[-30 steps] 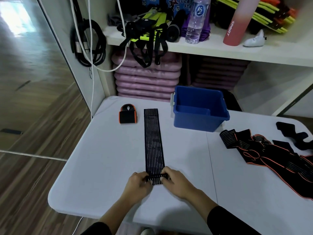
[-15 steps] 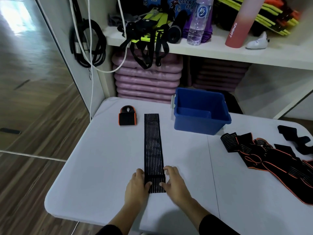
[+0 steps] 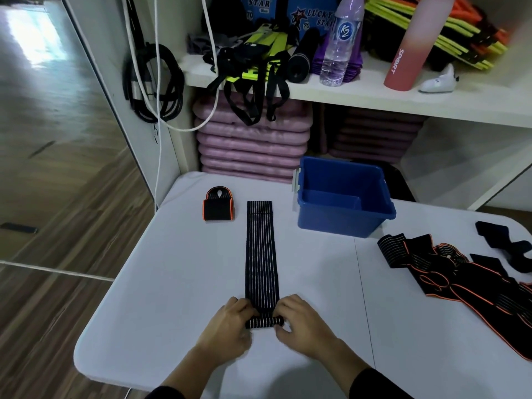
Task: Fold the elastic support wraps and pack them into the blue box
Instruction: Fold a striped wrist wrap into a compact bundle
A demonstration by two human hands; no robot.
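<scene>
A long black striped elastic wrap (image 3: 260, 251) lies straight on the white table (image 3: 178, 283), its far end near the blue box (image 3: 342, 197). Its near end is turned into a small roll. My left hand (image 3: 230, 326) grips the roll's left end and my right hand (image 3: 299, 323) grips its right end, fingers curled over it. The blue box stands open, and nothing shows inside it. A folded black wrap with orange trim (image 3: 219, 204) sits left of the strip's far end. A pile of unfolded black and orange wraps (image 3: 449, 272) lies at the right.
Behind the table a white shelf (image 3: 374, 96) carries a water bottle (image 3: 339, 44), a pink bottle (image 3: 408, 50) and dangling black straps (image 3: 253, 90). Pink mats (image 3: 250, 145) are stacked below. Black cables (image 3: 152, 82) hang at the left. The table's near edge is by my wrists.
The near end lay flat under my hands half a second ago; now it is turned up into a small roll with both hands curled on it.
</scene>
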